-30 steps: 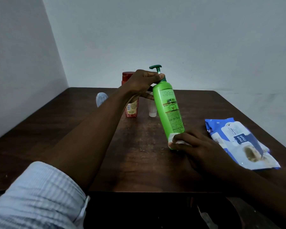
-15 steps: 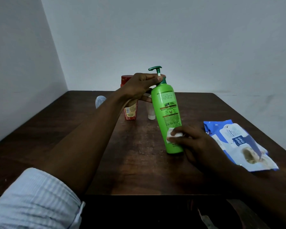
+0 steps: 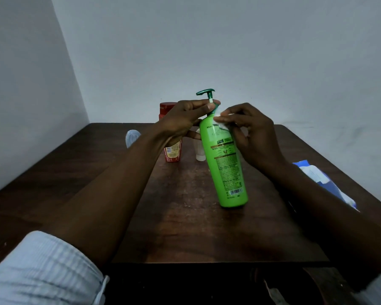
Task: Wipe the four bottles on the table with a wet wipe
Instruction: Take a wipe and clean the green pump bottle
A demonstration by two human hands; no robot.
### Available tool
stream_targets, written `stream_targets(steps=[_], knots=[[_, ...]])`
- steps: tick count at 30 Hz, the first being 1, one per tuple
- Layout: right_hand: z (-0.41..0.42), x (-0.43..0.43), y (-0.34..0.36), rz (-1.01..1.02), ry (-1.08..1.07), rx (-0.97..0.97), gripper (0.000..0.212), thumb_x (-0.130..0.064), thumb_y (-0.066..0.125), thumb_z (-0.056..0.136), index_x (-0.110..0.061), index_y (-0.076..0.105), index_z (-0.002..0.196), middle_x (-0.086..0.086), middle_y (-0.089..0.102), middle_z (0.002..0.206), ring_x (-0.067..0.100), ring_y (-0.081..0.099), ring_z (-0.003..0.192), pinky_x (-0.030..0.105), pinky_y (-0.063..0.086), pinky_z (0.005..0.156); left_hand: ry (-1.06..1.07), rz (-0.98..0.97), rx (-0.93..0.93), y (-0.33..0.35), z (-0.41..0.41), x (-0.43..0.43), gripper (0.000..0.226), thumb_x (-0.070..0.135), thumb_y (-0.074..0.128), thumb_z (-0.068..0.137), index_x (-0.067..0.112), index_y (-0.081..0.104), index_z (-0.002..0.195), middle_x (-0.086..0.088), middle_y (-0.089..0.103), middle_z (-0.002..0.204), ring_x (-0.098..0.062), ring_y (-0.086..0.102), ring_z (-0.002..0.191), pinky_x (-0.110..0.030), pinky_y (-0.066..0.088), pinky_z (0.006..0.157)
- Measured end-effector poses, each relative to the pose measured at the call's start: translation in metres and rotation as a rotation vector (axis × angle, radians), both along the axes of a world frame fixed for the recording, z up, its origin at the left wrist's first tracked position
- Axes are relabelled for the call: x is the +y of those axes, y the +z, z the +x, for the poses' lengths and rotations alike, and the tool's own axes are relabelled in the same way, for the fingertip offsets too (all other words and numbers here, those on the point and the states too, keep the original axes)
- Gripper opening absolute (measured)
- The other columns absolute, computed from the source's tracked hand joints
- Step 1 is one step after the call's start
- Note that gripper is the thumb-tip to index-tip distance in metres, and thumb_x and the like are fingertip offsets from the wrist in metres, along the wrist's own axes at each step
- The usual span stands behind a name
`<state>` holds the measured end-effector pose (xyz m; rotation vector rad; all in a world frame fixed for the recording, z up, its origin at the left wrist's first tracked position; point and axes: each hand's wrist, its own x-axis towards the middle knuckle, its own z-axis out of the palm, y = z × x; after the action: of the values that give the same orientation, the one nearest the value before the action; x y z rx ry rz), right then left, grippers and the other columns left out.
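A tall green pump bottle [image 3: 226,170] stands tilted on the dark wooden table [image 3: 180,227], its base resting near the middle. My left hand [image 3: 185,122] grips its neck just under the dark green pump. My right hand [image 3: 249,133] presses a white wet wipe [image 3: 221,122] against the bottle's shoulder. Behind my left hand stands a red bottle [image 3: 171,150], partly hidden. A small white bottle [image 3: 200,150] stands beside it, and a pale bluish bottle [image 3: 131,137] shows farther left, behind my forearm.
A blue and white wet wipe pack [image 3: 323,181] lies at the table's right edge, partly hidden by my right forearm. Grey walls close in behind and to the left of the table.
My right hand slid the wipe up the green bottle from its base to its shoulder. My left hand kept its hold on the neck.
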<state>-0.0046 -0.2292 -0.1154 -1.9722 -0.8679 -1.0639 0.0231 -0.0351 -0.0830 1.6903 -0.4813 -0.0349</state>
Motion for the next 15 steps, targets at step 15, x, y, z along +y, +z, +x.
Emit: stream_targets(steps=[15], knots=[[-0.016, 0.010, 0.005, 0.276, -0.240, 0.197, 0.024, -0.008, 0.062, 0.091, -0.019, 0.077, 0.105, -0.011, 0.072, 0.095, -0.003, 0.064, 0.080, 0.013, 0.050, 0.072, -0.007, -0.046, -0.030, 0.003, -0.013, -0.005, 0.030, 0.033, 0.057, 0.101, 0.025, 0.068, 0.127, 0.002, 0.073, 0.116, -0.009, 0.071, 0.101, -0.027, 0.056, 0.065]])
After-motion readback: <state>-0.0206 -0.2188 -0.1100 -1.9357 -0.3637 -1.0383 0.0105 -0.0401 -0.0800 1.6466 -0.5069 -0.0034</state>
